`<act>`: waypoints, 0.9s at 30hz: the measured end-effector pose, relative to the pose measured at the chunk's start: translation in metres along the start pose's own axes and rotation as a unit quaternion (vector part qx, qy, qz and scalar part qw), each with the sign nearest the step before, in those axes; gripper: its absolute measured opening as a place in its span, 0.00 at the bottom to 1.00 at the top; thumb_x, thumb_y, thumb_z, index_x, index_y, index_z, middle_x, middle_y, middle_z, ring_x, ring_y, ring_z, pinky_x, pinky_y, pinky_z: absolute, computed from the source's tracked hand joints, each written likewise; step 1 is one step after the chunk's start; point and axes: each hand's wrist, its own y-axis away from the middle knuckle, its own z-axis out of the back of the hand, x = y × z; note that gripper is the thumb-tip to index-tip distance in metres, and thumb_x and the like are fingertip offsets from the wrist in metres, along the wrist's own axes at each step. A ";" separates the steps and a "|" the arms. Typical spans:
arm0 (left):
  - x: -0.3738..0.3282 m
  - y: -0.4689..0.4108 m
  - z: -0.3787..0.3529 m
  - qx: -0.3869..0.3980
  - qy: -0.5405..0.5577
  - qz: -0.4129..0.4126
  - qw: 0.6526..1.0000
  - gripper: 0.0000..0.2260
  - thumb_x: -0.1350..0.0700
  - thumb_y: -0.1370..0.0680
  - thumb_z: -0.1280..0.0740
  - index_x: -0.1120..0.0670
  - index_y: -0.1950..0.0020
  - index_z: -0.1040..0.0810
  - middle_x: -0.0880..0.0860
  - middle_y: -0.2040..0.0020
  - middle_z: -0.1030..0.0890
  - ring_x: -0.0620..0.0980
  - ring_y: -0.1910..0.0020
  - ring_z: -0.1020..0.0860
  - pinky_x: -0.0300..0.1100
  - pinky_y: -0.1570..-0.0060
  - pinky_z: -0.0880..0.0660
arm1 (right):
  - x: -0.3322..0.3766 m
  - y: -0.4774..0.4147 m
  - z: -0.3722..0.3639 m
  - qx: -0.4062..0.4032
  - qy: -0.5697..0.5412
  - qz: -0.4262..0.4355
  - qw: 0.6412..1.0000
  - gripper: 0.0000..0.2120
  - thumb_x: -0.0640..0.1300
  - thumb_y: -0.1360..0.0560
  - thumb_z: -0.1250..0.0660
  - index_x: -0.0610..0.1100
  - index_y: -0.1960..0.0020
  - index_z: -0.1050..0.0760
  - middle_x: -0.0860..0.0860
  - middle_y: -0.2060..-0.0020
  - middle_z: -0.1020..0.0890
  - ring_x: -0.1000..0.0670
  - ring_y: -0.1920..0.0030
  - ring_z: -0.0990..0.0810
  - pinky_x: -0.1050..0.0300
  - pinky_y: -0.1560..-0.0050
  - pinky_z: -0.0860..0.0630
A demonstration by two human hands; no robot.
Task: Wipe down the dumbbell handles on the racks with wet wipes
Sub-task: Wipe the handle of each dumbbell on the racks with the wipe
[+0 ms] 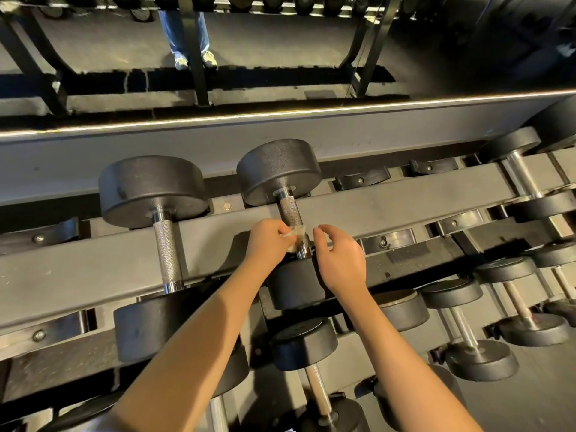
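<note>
Left of our dumbbell (pixel 278 169) sits a bigger dumbbell (pixel 149 188).
Left hand (pixel 267 242) pinches the wipe (pixel 295 236) on the handle (pixel 289 210); right hand (pixel 340 260) hangs loose beside it.

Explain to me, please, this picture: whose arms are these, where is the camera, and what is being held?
There is no machine here. A person wears a camera on the head, looking forward and down, so the two bare arms are that person's own. Below them stands a dark metal rack that carries black weights on several levels. The left hand pinches a small crumpled wipe against the near end of the shiny handle of one dumbbell. The right hand hovers just beside that handle with its fingers loosely curled; it seems to hold nothing. A bigger dumbbell lies to the left, and no hand touches it. At the top, legs in jeans show; whether that is a mirror, I cannot tell.
</note>
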 end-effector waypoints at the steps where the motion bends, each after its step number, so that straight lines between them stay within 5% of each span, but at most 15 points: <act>1: 0.000 0.001 0.000 0.000 -0.009 -0.006 1.000 0.02 0.57 0.25 0.29 0.53 0.58 0.20 0.48 0.63 0.22 0.43 0.65 0.26 0.35 0.67 0.31 | -0.001 0.000 -0.001 0.002 0.002 -0.002 1.000 0.21 0.56 0.21 0.44 0.46 0.37 0.24 0.50 0.42 0.19 0.51 0.42 0.22 0.56 0.43 0.28; 6: -0.007 0.006 -0.001 -0.074 0.039 -0.014 0.996 0.04 0.57 0.24 0.31 0.53 0.59 0.22 0.47 0.64 0.23 0.43 0.66 0.25 0.37 0.66 0.29 | 0.001 0.001 0.001 -0.003 0.004 -0.007 1.000 0.19 0.54 0.20 0.44 0.46 0.38 0.23 0.50 0.44 0.18 0.51 0.43 0.22 0.55 0.44 0.27; 11: -0.006 0.013 0.001 0.026 -0.046 -0.008 0.999 0.09 0.55 0.25 0.30 0.52 0.65 0.22 0.47 0.68 0.24 0.45 0.66 0.26 0.35 0.69 0.33 | 0.006 0.003 0.005 -0.019 0.026 0.003 0.999 0.16 0.49 0.19 0.44 0.44 0.45 0.20 0.49 0.50 0.17 0.48 0.51 0.21 0.54 0.49 0.28; 15: -0.010 0.016 0.014 0.096 -0.076 -0.008 0.992 0.02 0.56 0.26 0.29 0.54 0.58 0.19 0.47 0.62 0.24 0.45 0.60 0.26 0.37 0.60 0.31 | 0.002 0.005 0.001 -0.008 0.035 -0.002 0.999 0.16 0.48 0.19 0.46 0.42 0.53 0.22 0.46 0.57 0.19 0.44 0.54 0.22 0.50 0.53 0.29; 18: -0.014 0.019 0.020 0.103 -0.061 0.015 0.993 0.05 0.52 0.26 0.29 0.52 0.59 0.21 0.49 0.61 0.23 0.47 0.59 0.26 0.40 0.59 0.30 | -0.003 0.010 -0.001 0.012 0.023 0.007 1.000 0.16 0.49 0.19 0.46 0.43 0.44 0.22 0.46 0.46 0.20 0.45 0.43 0.24 0.50 0.43 0.30; 21: -0.010 0.026 0.023 0.063 -0.039 0.006 0.997 0.02 0.56 0.25 0.31 0.53 0.56 0.21 0.53 0.56 0.20 0.49 0.56 0.24 0.39 0.62 0.31 | -0.010 0.024 0.000 0.037 0.024 0.016 0.999 0.22 0.52 0.18 0.48 0.45 0.27 0.35 0.48 0.27 0.34 0.50 0.27 0.38 0.50 0.27 0.42; 27: 0.004 0.072 0.031 -0.059 -0.012 -0.041 0.997 0.08 0.57 0.21 0.35 0.57 0.45 0.21 0.51 0.53 0.24 0.46 0.54 0.28 0.37 0.62 0.34 | -0.025 0.071 0.001 0.027 0.011 0.030 0.999 0.27 0.52 0.18 0.48 0.49 0.22 0.52 0.51 0.23 0.51 0.53 0.23 0.54 0.53 0.23 0.54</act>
